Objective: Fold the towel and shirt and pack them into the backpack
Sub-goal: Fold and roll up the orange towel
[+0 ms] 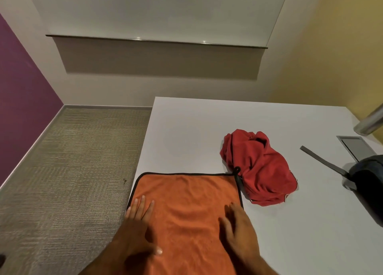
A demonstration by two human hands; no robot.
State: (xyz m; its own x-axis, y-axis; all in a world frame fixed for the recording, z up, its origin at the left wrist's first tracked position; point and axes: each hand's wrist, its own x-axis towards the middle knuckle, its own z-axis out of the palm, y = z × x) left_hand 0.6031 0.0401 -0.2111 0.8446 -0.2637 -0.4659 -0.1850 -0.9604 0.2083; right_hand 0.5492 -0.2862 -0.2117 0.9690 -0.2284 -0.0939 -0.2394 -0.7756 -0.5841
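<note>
**Towel smoothed flat, ready for its first fold**

The orange towel (186, 208) lies spread on the white table (196, 129), its left edge along the table's side. The person's left hand (136, 229) and right hand (238, 227) both rest flat on it, fingers straight and apart, gripping nothing. The red shirt (259, 167) sits crumpled just beside the towel's far right corner, touching the black hanging loop (237, 171) there. The dark backpack (369, 183) lies at the right edge, well apart, with 1 grey strap (323, 160) trailing toward the shirt.

The step in hand looks like pressing out wrinkles. To fold well, the person would likely pinch the 2 near corners and carry them to the far edge, matching the black trim, while keeping the loop clear of the shirt so it does not drag.
</note>
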